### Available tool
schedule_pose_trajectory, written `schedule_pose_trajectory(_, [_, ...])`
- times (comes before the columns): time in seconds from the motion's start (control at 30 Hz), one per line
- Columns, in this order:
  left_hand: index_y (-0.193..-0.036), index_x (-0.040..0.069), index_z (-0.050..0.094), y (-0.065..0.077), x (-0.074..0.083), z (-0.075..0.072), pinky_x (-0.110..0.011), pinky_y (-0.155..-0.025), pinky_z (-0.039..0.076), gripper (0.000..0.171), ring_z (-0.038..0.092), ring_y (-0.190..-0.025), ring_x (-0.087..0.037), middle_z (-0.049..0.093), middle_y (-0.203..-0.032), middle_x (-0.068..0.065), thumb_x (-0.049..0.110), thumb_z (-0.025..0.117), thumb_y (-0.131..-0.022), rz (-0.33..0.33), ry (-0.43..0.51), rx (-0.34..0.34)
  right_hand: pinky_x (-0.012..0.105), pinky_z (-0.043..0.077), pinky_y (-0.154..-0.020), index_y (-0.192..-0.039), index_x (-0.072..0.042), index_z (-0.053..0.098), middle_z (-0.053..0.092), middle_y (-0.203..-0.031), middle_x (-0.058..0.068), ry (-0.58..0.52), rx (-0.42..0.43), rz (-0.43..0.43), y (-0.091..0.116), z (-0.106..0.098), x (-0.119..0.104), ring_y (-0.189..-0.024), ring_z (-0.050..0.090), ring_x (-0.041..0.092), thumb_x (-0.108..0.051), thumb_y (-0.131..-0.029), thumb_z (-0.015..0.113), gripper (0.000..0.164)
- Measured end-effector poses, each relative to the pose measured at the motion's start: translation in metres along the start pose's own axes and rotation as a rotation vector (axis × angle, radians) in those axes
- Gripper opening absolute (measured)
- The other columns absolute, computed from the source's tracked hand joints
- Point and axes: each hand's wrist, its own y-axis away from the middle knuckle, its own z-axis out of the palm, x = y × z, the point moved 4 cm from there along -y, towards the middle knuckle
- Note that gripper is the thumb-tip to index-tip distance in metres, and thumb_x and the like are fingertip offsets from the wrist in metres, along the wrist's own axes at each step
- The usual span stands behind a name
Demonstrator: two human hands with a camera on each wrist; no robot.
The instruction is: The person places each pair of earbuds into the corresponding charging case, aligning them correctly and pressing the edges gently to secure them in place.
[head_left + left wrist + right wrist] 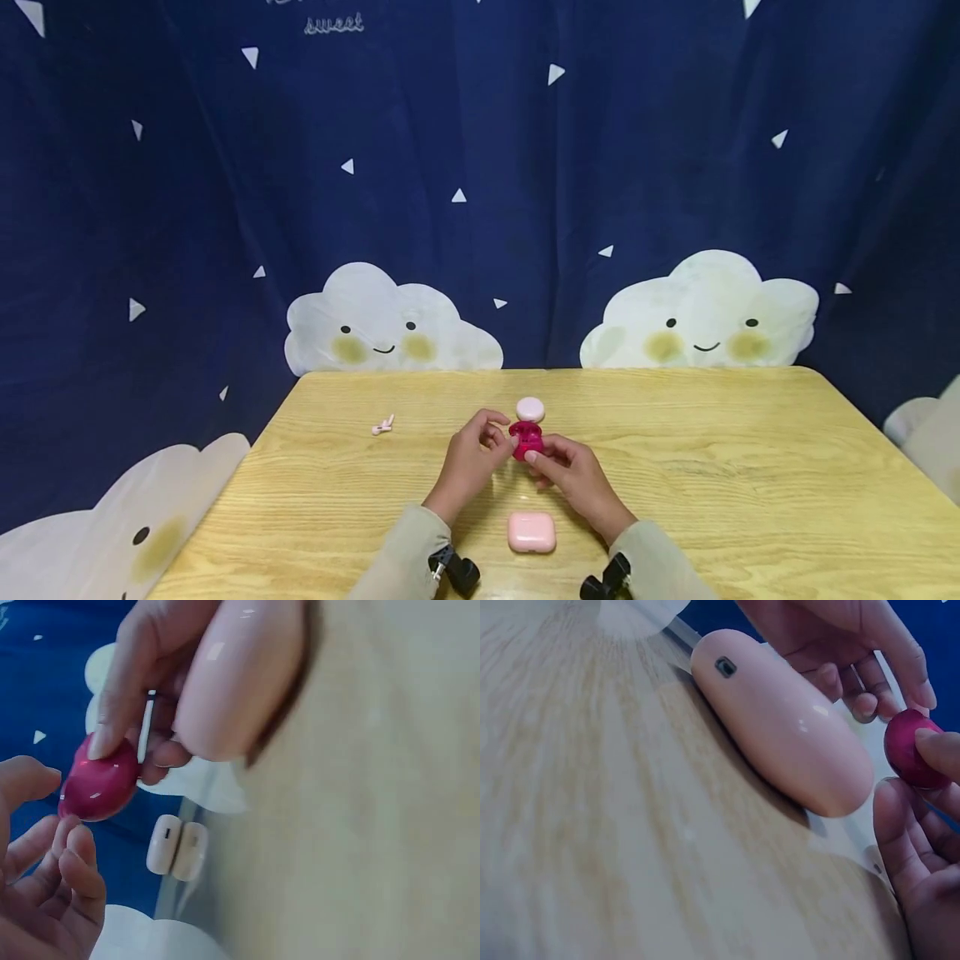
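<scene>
A small crimson earbud case (527, 451) is held up over the table with its lid raised. My right hand (577, 479) grips it from the right, thumb on its near side. From the left, my left hand (472, 458) reaches in with bent fingers, its thumb tip at the case's edge. In the left wrist view a gap shows between the left index fingertip and the crimson shell (101, 780). Nearer to me, between the forearms, lies a closed pink earbud case (532, 532); it looms large in the right wrist view, a charging port (725, 667) at one end.
Just beyond the hands sits a round pale pink case (530, 408). Pale stemmed earbuds (383, 426) lie to the left on the wooden table (712, 467). A dark blue curtain (480, 133) with clouds and triangles hangs behind the far edge.
</scene>
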Motion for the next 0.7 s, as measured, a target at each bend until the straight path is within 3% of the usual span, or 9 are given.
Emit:
schedule_pose_trajectory(0.13, [-0.118,0.007,0.057,0.004,-0.007,0.001,-0.024,-0.061,0.050,0.035,0.058,-0.076,-0.014,0.061,-0.086,-0.002,0.018,0.071,-0.088,-0.026,0.065,-0.020,0.037,0.057,-0.067,-0.112,0.001,0.065,0.065,-0.101,0.025,-0.005,-0.005,0.005,-0.001,0.000,0.001,-0.080,0.063,0.023,-0.019,-0.093,0.066,0.028])
schedule_pose_trajectory(0.33, [-0.126,0.006,0.054,0.009,-0.016,0.005,-0.036,-0.059,0.056,0.042,0.061,-0.085,-0.017,0.062,-0.098,-0.009,0.018,0.070,-0.089,-0.112,0.245,-0.070,0.035,0.057,-0.068,-0.112,0.000,0.065,0.065,-0.099,0.022,0.005,0.000,0.017,0.000,0.001,0.000,-0.081,0.063,0.022,-0.023,-0.091,0.068,0.031])
schedule_pose_trajectory(0.5, [-0.126,0.008,0.055,0.012,-0.019,0.008,-0.039,-0.061,0.057,0.040,0.062,-0.086,-0.018,0.063,-0.100,-0.012,0.017,0.069,-0.090,-0.132,0.302,-0.101,0.034,0.056,-0.067,-0.109,0.000,0.066,0.064,-0.094,0.020,0.012,0.005,0.011,0.000,0.001,-0.001,-0.080,0.063,0.022,-0.025,-0.090,0.069,0.032])
schedule_pose_trajectory(0.7, [-0.127,0.001,0.054,0.014,-0.015,0.008,-0.046,-0.064,0.057,0.039,0.063,-0.093,-0.036,0.063,-0.102,-0.016,0.010,0.066,-0.091,-0.135,0.353,-0.120,0.034,0.057,-0.068,-0.108,0.001,0.066,0.064,-0.094,0.019,0.015,0.000,0.011,0.000,0.001,-0.001,-0.080,0.063,0.022,-0.025,-0.090,0.069,0.032])
